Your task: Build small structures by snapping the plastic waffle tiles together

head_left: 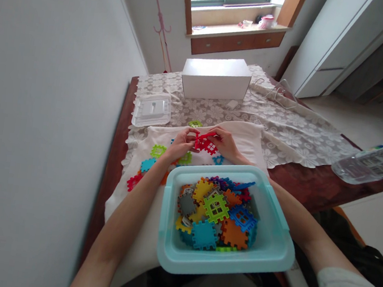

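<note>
Both hands meet over the white cloth, beyond the tub. My left hand [183, 143] pinches a red building tile [197, 140] standing on edge. From the other side, my right hand [224, 143] grips another red building tile [208, 135], whose edge touches the first. Just below lies a red window tile [211, 148]; whether it is joined to the held tiles I cannot tell. Around the hands are a green tile [196, 123], a blue tile [218, 160] and, by my left forearm, another green tile [158, 151] and a light-blue tile [147, 164].
A light-blue tub [221, 268] full of mixed tiles stands between my forearms. Farther back are a clear plastic lid [152, 109] and a white box [216, 83]. At right, a plastic bottle [374, 161] lies near the table edge. A wall [43, 97] runs along the left.
</note>
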The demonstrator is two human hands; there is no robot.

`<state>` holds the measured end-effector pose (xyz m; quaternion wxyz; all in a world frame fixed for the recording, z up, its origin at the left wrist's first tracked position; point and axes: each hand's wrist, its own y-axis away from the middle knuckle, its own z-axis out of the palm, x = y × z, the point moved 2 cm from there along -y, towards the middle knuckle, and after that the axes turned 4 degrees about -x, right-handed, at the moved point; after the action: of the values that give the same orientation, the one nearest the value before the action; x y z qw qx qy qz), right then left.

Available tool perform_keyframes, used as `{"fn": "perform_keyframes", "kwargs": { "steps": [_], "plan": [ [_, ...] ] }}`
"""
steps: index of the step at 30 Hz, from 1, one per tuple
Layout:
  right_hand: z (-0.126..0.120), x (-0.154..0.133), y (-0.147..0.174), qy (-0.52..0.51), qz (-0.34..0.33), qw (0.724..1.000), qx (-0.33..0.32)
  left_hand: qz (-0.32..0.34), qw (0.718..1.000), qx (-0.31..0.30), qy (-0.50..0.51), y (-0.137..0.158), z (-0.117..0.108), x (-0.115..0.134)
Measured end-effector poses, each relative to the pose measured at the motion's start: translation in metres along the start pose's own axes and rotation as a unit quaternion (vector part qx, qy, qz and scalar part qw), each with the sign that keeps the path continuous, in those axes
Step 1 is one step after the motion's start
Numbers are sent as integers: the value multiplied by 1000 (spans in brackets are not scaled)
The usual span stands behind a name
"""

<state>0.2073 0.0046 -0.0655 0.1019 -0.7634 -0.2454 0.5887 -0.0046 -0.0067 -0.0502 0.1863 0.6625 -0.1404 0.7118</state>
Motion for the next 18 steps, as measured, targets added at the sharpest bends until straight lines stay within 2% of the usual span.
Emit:
{"fn": "perform_keyframes", "kwargs": {
  "steps": [3,7,10,13,18],
  "plan": [
    [-1,2,-1,7,-7,1000,16,-1,1000,26,-5,-1,-1,-1],
    [-5,8,-1,22,13,998,65,45,994,104,3,-5,-9,-2],
    [-7,12,-2,18,34,996,78,69,987,145,-15,-7,-14,-2],
    [-7,14,-3,10,46,996,80,65,985,154,-46,-9,-14,-5],
    [-5,19,-5,-26,84,992,90,61,985,133,-87,-7,-7,-4]
  ]
}}
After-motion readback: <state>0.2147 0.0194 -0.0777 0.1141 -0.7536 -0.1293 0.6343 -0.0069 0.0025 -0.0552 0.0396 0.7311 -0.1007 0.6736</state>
